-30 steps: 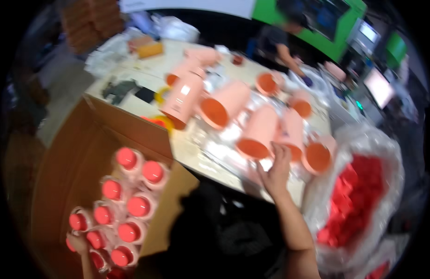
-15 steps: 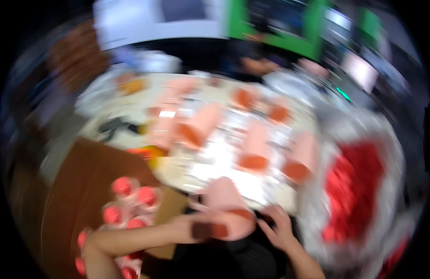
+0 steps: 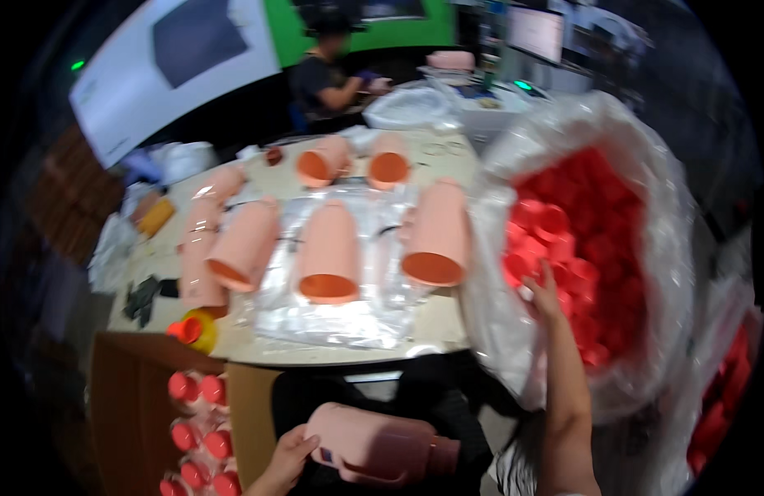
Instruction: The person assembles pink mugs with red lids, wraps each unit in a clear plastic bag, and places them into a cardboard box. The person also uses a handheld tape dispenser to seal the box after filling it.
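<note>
A pink bottle (image 3: 373, 442) with a side handle lies across my lap, its narrow neck toward the right. My left hand (image 3: 292, 453) is closed around its wide end. My right hand (image 3: 545, 291) reaches into a bag of red caps (image 3: 601, 248) on the right, fingers apart and touching the caps at the near left of the pile. No cap shows clearly within its grasp. On the table (image 3: 435, 331) lie several pink hollow bottle bodies (image 3: 329, 252), their orange-brown open ends toward me.
Left of my lap, a cardboard box (image 3: 254, 405) contains several pink bottles with red caps (image 3: 183, 386). Clear plastic sheets (image 3: 340, 326), a yellow bottle with an orange top (image 3: 196, 329) and black pieces (image 3: 142, 299) are on the table. Another person (image 3: 324, 83) sits beyond it.
My right hand has moved from beside the bottle into the bag of red caps. The bottle now lies sideways across my lap in my left hand. The view has swung right.
</note>
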### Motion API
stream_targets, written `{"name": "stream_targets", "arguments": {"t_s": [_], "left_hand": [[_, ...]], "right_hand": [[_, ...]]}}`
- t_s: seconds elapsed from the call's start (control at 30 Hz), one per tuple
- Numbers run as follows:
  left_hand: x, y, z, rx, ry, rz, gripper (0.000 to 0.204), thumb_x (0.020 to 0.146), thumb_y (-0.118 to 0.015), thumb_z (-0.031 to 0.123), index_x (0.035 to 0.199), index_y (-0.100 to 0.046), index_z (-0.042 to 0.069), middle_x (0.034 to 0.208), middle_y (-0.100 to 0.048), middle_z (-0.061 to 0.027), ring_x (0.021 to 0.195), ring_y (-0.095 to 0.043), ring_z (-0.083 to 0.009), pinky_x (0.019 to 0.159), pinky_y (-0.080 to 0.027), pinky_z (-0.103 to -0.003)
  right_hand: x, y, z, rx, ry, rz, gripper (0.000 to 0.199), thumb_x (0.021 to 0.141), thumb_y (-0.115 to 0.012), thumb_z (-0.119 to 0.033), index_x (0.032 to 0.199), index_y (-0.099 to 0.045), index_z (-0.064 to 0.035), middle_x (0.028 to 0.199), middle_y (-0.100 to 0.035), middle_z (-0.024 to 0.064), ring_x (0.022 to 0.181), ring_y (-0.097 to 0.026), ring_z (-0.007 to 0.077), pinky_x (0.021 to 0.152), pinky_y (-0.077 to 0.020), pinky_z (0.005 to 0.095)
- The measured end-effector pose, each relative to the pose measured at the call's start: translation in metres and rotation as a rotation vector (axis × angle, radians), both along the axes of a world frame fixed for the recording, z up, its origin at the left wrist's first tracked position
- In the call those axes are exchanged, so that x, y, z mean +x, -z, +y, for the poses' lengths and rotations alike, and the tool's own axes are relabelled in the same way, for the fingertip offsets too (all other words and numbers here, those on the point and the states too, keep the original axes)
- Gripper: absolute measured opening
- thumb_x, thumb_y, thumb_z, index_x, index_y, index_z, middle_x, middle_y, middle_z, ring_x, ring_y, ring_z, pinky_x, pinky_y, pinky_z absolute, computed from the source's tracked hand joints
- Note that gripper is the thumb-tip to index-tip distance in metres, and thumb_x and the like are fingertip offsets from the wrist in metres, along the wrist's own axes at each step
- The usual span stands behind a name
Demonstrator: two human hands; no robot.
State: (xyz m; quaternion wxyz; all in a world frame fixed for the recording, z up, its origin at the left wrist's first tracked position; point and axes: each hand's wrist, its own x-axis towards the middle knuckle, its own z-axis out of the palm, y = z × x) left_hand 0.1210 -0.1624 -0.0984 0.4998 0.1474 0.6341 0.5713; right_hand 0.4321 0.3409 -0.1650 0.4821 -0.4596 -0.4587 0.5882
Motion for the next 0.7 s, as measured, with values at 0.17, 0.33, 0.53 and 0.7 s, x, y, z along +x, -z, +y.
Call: {"name": "stream_targets", "arguments": {"t_s": [0.17, 0.33, 0.53, 0.7], "left_hand": [[0.012, 0.009, 0.019, 0.16, -0.231, -0.194, 0.021, 0.1, -0.058, 0.012, 0.116, -0.062, 0.0, 0.106, -0.07, -0.0082, 0.095, -0.067, -0.0158, 0.086, -0.053, -0.03], [0.008, 0.02, 0.042, 0.21, -0.342, -0.323, 0.023, 0.102, -0.054, 0.013, 0.118, -0.063, -0.001, 0.107, -0.07, -0.01, 0.095, -0.068, -0.0173, 0.085, -0.055, -0.031], [0.008, 0.052, 0.036, 0.349, -0.114, -0.499, 0.015, 0.099, -0.061, 0.018, 0.103, -0.067, 0.005, 0.091, -0.07, -0.0043, 0.082, -0.068, -0.0143, 0.078, -0.055, -0.028], [0.008, 0.002, 0.003, 0.098, -0.145, -0.726, 0.014, 0.099, -0.061, 0.019, 0.091, -0.063, 0.007, 0.085, -0.066, -0.0039, 0.078, -0.064, -0.0114, 0.074, -0.052, -0.025]], "right_hand": [[0.019, 0.046, -0.008, 0.503, 0.557, -0.51, 0.067, 0.088, -0.074, -0.018, 0.144, -0.041, -0.0026, 0.141, -0.046, 0.0165, 0.121, -0.049, 0.0291, 0.103, -0.0423, 0.0394], [0.038, -0.007, -0.123, 0.206, 0.168, 0.021, 0.068, 0.091, -0.064, -0.041, 0.144, -0.042, -0.0026, 0.141, -0.051, 0.0174, 0.127, -0.05, 0.0327, 0.111, -0.0366, 0.0443], [-0.029, -0.046, -0.26, -0.198, -0.499, 0.329, 0.07, 0.104, -0.036, -0.053, 0.144, -0.044, 0.0035, 0.145, -0.05, 0.0219, 0.134, -0.047, 0.0318, 0.114, -0.0352, 0.0457], [-0.064, -0.148, -0.298, 1.272, -0.627, -0.254, 0.049, 0.099, -0.051, -0.034, 0.127, -0.059, 0.0051, 0.127, -0.061, 0.0247, 0.117, -0.058, 0.0409, 0.1, -0.0451, 0.0497]]}}
